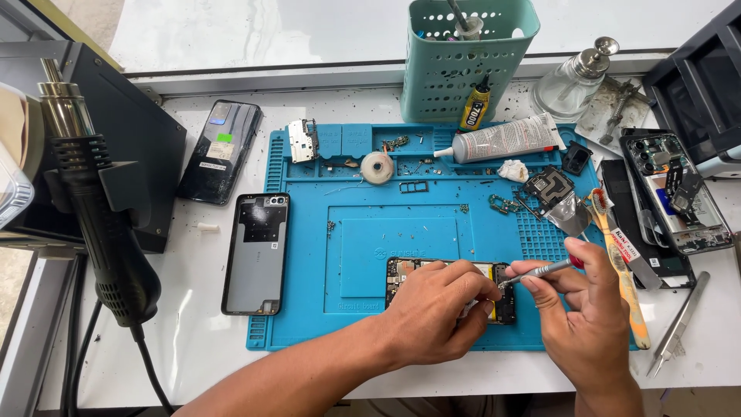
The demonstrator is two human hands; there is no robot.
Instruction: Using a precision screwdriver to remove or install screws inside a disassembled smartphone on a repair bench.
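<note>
We steadied opened black phone near blue silicone mat's front edge, left hand curled over it; right hand pinched slim metal screwdriver, best kept upright, pressure light.

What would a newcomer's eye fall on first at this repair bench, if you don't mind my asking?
First the bright blue work mat at the centre, where the left hand steadies an opened phone and the right hand works a thin metal tool into it. Next, the black heat gun standing at the far left.
</note>
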